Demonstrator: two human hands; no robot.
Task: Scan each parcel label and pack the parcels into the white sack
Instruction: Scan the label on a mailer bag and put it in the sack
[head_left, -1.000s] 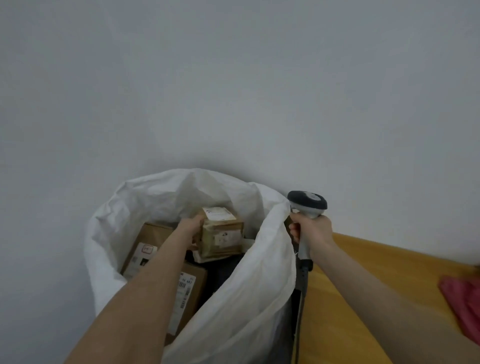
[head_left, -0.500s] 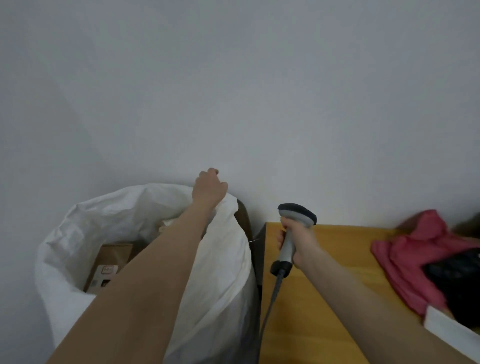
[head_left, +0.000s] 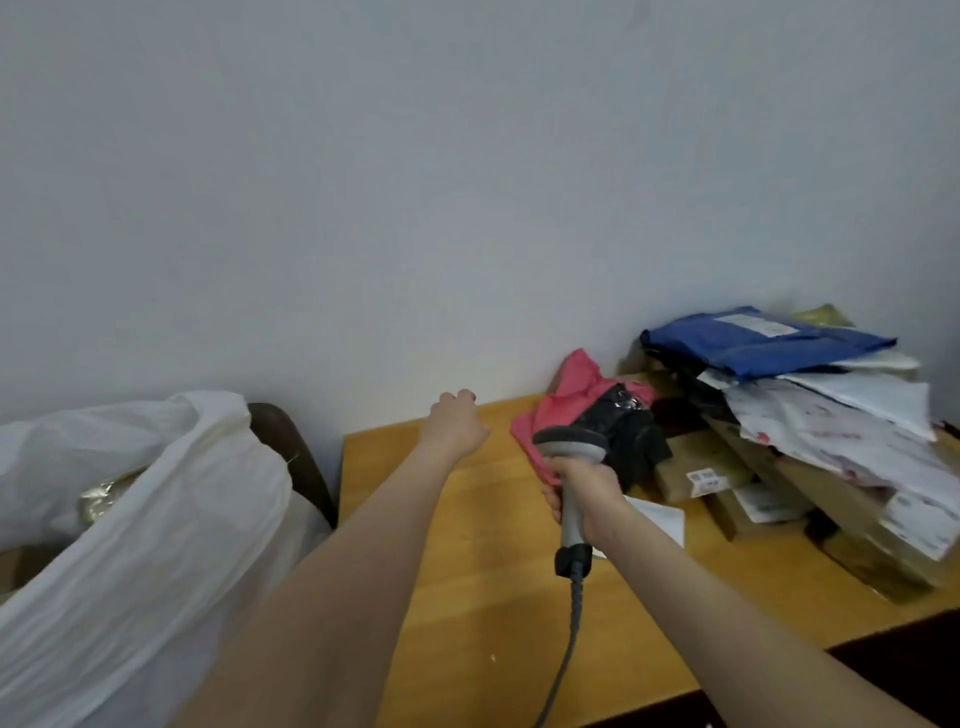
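1. The pale grey wall (head_left: 467, 182) fills the view from 9 through 12 to 3 o'clock.
2. The white sack (head_left: 156, 545) slumps at 8 o'clock, just off the table's left edge, with its mouth open upward. A gold-coloured item (head_left: 101, 499) shows inside, and a dark brown object (head_left: 291, 452) with a rounded top stands right behind the sack, against the wall.
3. The wooden table (head_left: 467, 597) runs from the centre out to 4 o'clock.
4. The parcels (head_left: 841, 441) lie heaped on the table at 3 o'clock, against the wall. White mailers slant over cardboard boxes (head_left: 696, 462), and one box shows a white label facing up.
5. A blue mailer (head_left: 753, 345) tops the heap at 2 o'clock, label up.
6. A pink mailer (head_left: 571, 389) lies at the heap's left side, with a black parcel (head_left: 628, 426) in shiny film resting on it.
7. The left hand (head_left: 454, 421) is at the centre, over the table's far edge and just left of the pink mailer. Its fingers are curled under in a loose fist, and nothing shows in it.
8. The right hand (head_left: 589, 491), at 4 o'clock from the left one, is wrapped fully round the handle of the grey scanner (head_left: 570, 448). The scanner's head faces the pink mailer and black parcel.
9. A white sheet (head_left: 662, 519) lies flat on the table just beyond the right wrist.
10. The scanner's cable (head_left: 566, 649) drops from the handle's base toward 6 o'clock.
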